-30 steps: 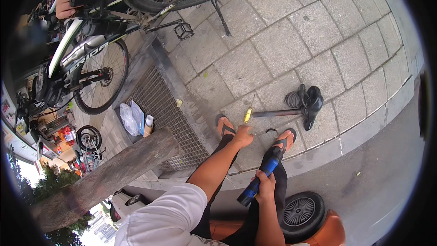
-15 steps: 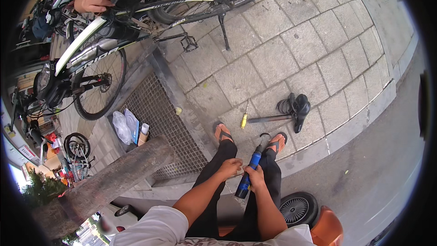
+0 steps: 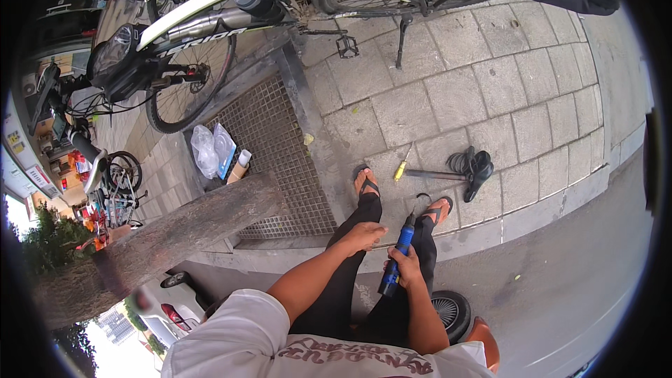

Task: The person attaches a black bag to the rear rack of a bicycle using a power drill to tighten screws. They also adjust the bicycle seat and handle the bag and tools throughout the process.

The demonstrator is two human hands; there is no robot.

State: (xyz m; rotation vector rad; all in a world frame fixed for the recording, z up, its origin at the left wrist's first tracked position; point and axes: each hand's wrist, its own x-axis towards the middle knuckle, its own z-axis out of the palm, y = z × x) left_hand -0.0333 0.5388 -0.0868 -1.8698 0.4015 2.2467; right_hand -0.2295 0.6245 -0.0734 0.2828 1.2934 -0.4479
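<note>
Right hand (image 3: 406, 266): wrapped around the middle of a blue-and-black tube-shaped tool (image 3: 404, 240), holding it up in front of the legs.
Left hand (image 3: 364, 236): fingers bent in, not touching the tool; I cannot tell if they hold something small.
Blue tool: from the left hand it lies at 4 o'clock, just beside. Its thin nose points between 12 and 1, and its fat black end between 6 and 7. The right hand is nearer, because it has hold of it.
Black curved strip (image 3: 423, 204): from the right hand, between 12 and 1, past the nose.
Yellow-handled screwdriver (image 3: 400, 171): at 12 o'clock, on the paving.
Black bike saddle (image 3: 479, 177): at 1 o'clock, on its side, its seatpost (image 3: 437, 175) pointing to 9.
Tree trunk (image 3: 175, 234): at 9 o'clock, well apart.
Parked bicycle (image 3: 199, 10): near 11 o'clock, farther out.
Half a second ago: the left fingers were right by the right hand; now there is a bigger gap, and they are closer to the nose. The right hand has the same hold.
</note>
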